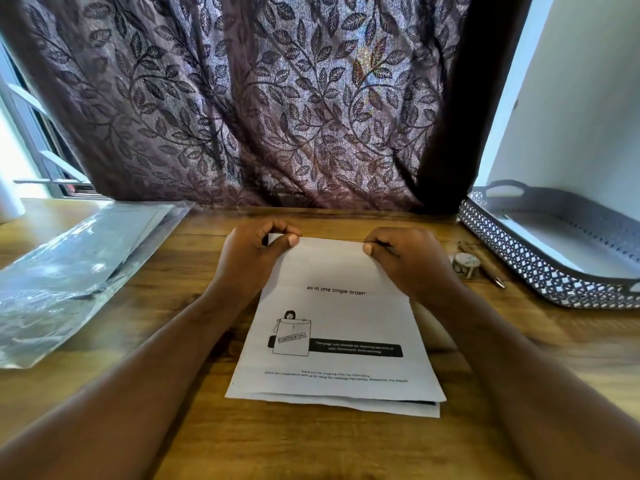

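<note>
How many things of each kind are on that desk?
Paper, folded: 1
Plastic sleeve pile: 1
Tape roll: 1
Pen: 1
Tray: 1
White object, cut off at left: 1
Total: 6

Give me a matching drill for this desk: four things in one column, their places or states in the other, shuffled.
Things:
1 paper
2 tape roll
3 tray
4 plastic bag

Places or states:
A at the right edge of the table
B pinched at its far edge by the left hand and right hand
C lying on the left
D between right hand and tray, beside the pen

Pairs: 1-B, 2-D, 3-A, 4-C
</note>
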